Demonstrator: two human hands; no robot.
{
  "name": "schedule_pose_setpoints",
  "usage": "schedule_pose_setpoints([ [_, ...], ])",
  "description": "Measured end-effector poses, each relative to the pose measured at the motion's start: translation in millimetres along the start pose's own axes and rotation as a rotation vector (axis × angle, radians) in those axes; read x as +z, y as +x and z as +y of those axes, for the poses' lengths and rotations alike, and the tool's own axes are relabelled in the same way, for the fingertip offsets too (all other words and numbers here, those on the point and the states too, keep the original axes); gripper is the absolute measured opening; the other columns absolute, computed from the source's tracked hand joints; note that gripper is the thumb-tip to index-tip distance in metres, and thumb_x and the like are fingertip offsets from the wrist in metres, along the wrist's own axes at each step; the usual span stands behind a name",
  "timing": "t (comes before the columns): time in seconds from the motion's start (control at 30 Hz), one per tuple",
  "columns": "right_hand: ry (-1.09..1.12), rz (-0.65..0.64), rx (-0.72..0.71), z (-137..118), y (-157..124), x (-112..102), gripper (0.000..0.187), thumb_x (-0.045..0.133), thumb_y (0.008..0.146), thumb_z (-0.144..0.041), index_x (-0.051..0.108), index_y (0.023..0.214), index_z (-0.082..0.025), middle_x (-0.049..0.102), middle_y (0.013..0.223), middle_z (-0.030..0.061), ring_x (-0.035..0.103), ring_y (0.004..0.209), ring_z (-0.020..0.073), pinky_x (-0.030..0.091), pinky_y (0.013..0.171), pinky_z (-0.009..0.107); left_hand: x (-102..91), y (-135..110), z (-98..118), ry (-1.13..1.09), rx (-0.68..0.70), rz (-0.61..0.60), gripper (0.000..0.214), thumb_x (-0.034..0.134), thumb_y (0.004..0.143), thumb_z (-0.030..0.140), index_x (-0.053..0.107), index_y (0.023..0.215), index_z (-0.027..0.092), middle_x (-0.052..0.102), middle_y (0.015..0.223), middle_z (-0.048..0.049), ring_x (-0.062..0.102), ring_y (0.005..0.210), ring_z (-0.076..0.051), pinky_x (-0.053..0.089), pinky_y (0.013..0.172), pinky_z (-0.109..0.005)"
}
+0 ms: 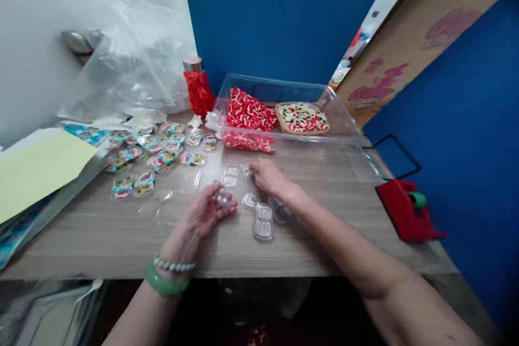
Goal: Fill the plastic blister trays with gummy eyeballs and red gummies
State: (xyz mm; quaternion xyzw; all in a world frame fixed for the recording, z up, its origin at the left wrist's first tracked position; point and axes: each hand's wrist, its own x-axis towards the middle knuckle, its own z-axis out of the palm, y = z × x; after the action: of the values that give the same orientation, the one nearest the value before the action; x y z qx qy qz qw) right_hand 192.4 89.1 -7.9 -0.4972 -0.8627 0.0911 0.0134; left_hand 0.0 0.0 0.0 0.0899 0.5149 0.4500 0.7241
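Observation:
My left hand (205, 211) is curled round a small clear plastic shell (223, 198) just above the wooden table (332, 200). A green bangle and a bead bracelet sit on that wrist. My right hand (267, 175) reaches forward, fingers pinching another clear shell (246, 168) that rests on the table. More empty clear shells (263, 221) lie between and under my hands. A clear tub (344, 119) behind them holds red-and-white candies (247, 111) and a pizza-shaped sweet (302, 118).
Several filled, colourfully printed packs (154, 157) are spread at the left. A red-wrapped bottle (198, 86) and a big plastic bag (121, 65) stand behind them. Yellow paper (36, 167) lies far left. A red tape dispenser (407, 208) sits at the right edge.

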Motion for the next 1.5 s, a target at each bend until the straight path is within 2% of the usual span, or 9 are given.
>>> schedule_pose_setpoints([
  [0.2, 0.011, -0.062, -0.096, -4.8, -0.2, -2.2, 0.030, 0.043, 0.094, -0.017, 0.072, 0.100, -0.018, 0.067, 0.110, 0.0093, 0.059, 0.100, 0.0208, 0.042, 0.085, 0.029, 8.8, 14.4, 7.0, -0.017, -0.012, -0.004, 0.017, 0.044, 0.099, 0.019, 0.056, 0.088, 0.015, 0.069, 0.063, -0.0083, 0.070, 0.053, -0.021, 0.060, 0.053, -0.032],
  [0.47, 0.167, 0.056, 0.031, -19.1, -0.8, -8.3, 0.027, 0.047, 0.090, -0.015, 0.072, 0.099, -0.018, 0.066, 0.113, 0.0085, 0.060, 0.097, 0.0186, 0.042, 0.082, 0.027, 2.7, 18.9, 8.2, 0.001, -0.010, -0.045, 0.011, 0.053, 0.095, 0.019, 0.060, 0.088, 0.014, 0.070, 0.067, -0.0089, 0.071, 0.057, -0.021, 0.061, 0.055, -0.033],
  [0.63, 0.674, 0.050, -0.045, -44.5, -22.4, -7.8, 0.016, 0.057, 0.087, -0.027, 0.072, 0.090, -0.021, 0.069, 0.086, -0.0004, 0.060, 0.082, 0.0144, 0.041, 0.072, 0.024, 2.8, 10.6, -6.6, -0.075, 0.202, -0.147, 0.025, 0.075, 0.079, 0.013, 0.061, 0.099, 0.018, 0.072, 0.084, -0.0032, 0.071, 0.069, -0.017, 0.062, 0.066, -0.031],
  [0.8, 1.261, -0.037, 0.138, -58.8, -27.7, -7.0, 0.012, 0.066, 0.068, -0.018, 0.068, 0.080, -0.019, 0.064, 0.067, -0.0050, 0.056, 0.064, 0.0104, 0.040, 0.063, 0.023, 14.1, 5.1, -16.4, -0.076, 0.386, -0.139, 0.051, 0.087, 0.064, 0.016, 0.063, 0.109, 0.021, 0.070, 0.084, 0.0015, 0.065, 0.065, -0.010, 0.053, 0.056, -0.019],
  [1.07, 1.766, -0.197, 0.252, -48.2, -40.3, -25.8, 0.026, 0.076, 0.051, -0.020, 0.064, 0.074, -0.017, 0.062, 0.061, -0.0046, 0.053, 0.051, 0.0082, 0.039, 0.054, 0.022, 28.2, 3.0, -19.9, -0.016, 0.394, -0.169, 0.047, 0.088, 0.062, 0.025, 0.064, 0.102, 0.018, 0.068, 0.090, -0.0005, 0.065, 0.067, -0.011, 0.053, 0.056, -0.022],
  [1.2, 1.705, -0.094, 0.295, -30.6, -41.6, -28.5, 0.020, 0.073, 0.056, -0.024, 0.061, 0.071, -0.018, 0.056, 0.057, -0.0065, 0.044, 0.048, 0.0071, 0.033, 0.050, 0.021, 32.7, 7.3, -19.2, 0.010, 0.362, -0.177, 0.042, 0.086, 0.063, 0.027, 0.063, 0.096, 0.017, 0.069, 0.083, -0.0011, 0.067, 0.063, -0.015, 0.057, 0.055, -0.028],
  [1.33, 1.021, 0.277, 0.486, 6.3, -27.8, -22.6, 0.006, 0.061, 0.063, -0.015, 0.061, 0.067, -0.019, 0.057, 0.060, -0.0041, 0.049, 0.058, 0.0108, 0.034, 0.056, 0.023, 31.2, 10.6, -16.1, 0.027, 0.316, -0.124, 0.043, 0.087, 0.062, 0.032, 0.059, 0.091, 0.019, 0.068, 0.075, 0.0002, 0.070, 0.060, -0.019, 0.059, 0.055, -0.031],
  [1.43, 0.497, 0.231, 0.584, 27.4, -10.5, -10.3, 0.010, 0.060, 0.064, -0.012, 0.065, 0.068, -0.020, 0.065, 0.069, 0.0004, 0.058, 0.072, 0.0158, 0.037, 0.064, 0.025, 29.5, 11.7, -14.6, 0.036, 0.311, -0.122, 0.055, 0.090, 0.060, 0.034, 0.057, 0.101, 0.021, 0.068, 0.076, 0.0014, 0.071, 0.059, -0.020, 0.059, 0.053, -0.030],
  [1.5, 0.451, 0.139, 0.575, 30.7, 2.0, -1.4, 0.007, 0.062, 0.066, -0.013, 0.065, 0.065, -0.019, 0.067, 0.070, 0.0026, 0.061, 0.075, 0.0174, 0.038, 0.065, 0.025, 28.4, 12.4, -14.7, 0.048, 0.289, -0.142, 0.062, 0.091, 0.059, 0.036, 0.056, 0.109, 0.023, 0.069, 0.077, 0.0014, 0.072, 0.060, -0.021, 0.059, 0.051, -0.030],
])
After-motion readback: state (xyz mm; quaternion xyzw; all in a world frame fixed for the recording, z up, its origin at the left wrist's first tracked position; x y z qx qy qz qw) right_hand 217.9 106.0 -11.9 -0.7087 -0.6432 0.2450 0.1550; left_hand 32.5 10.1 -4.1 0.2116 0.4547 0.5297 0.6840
